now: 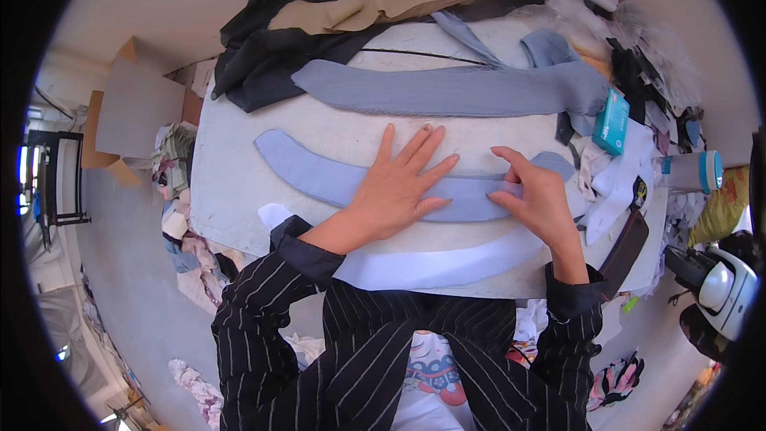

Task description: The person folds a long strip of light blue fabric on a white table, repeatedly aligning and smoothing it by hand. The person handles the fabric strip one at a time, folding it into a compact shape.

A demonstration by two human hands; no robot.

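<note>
A curved light-blue cloth piece (307,172), shaped like a collar band, lies across the table in front of me. My left hand (401,183) rests flat on its middle with the fingers spread. Over its right part is my right hand (536,190), thumb and forefinger apart, the other fingers curled beneath and partly hidden. Nearer to me a curved white strip (447,262) lies along the table's front edge, passing under my left wrist. Beyond the blue piece is a stack of longer grey-blue cloth pieces (431,89) with frayed edges.
Black and tan cloth (383,4) is heaped at the table's (231,168) far side. A teal box (612,122), a cup (692,172) and scraps crowd the right. An opened cardboard box (140,112) and a cloth pile (187,231) stand left of the table.
</note>
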